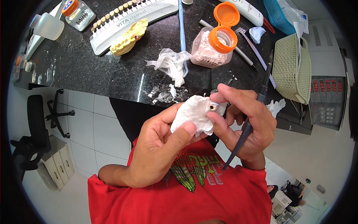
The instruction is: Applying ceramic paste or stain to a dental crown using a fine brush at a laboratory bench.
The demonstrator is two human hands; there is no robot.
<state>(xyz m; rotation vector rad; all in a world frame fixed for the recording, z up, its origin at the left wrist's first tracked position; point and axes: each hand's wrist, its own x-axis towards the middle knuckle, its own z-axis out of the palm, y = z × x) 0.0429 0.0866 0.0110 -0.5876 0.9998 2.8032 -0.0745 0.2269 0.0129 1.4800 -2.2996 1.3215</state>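
Note:
My left hand is closed around a wad of white tissue with ragged edges, its thumb pressing on the near side. At the tissue's right edge, my right hand pinches a small pale piece like a dental crown, with a dark hollow facing up. Thumb and forefinger partly cover this piece. A slim black brush also lies across my right hand, held between the fingers, its thin end pointing away over the counter. Both hands are in front of my red shirt, near the counter's edge.
On the dark counter stand an open jar of pinkish powder with an orange lid and a tooth shade guide. A yellow dental cast leans on the guide. Crumpled tissue lies nearby; a beige basket stands right.

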